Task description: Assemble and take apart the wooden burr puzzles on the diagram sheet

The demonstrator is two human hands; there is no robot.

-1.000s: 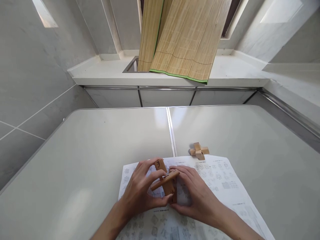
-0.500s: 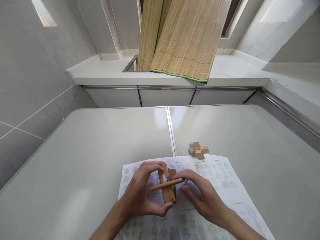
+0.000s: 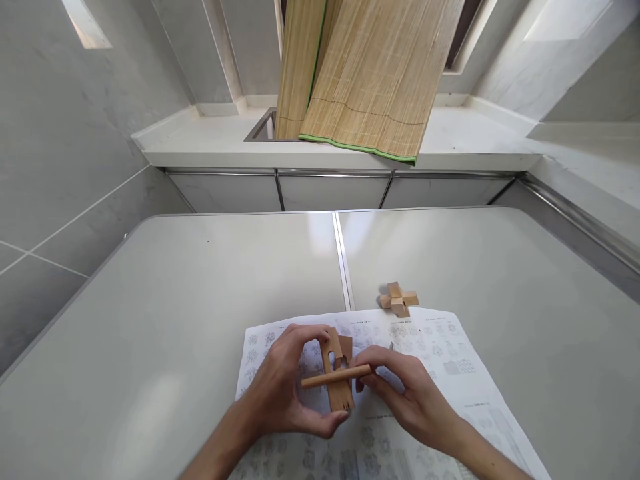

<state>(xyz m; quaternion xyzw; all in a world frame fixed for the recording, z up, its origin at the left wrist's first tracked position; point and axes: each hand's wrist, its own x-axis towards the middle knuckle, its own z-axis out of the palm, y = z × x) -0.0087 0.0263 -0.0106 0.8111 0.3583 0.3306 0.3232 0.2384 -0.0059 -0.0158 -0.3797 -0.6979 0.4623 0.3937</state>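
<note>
Evidently, my left hand (image 3: 280,381) is gripping the slotted wooden frame (image 3: 341,396) between curled fingers and outstretched thumb, presumably bracing it for the other hand; my right hand (image 3: 415,388) is pinching the near end of the wooden bar (image 3: 327,378) lying across it, both forearms slanting inward. Between my hands, these pieces are sitting over the printed sheet (image 3: 477,393), while a wooden cross (image 3: 397,303) is resting beyond my right hand

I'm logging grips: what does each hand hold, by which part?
Left hand: the wooden assembly, by its far and near ends. Right hand: the bar, apparently by its right end.
</note>
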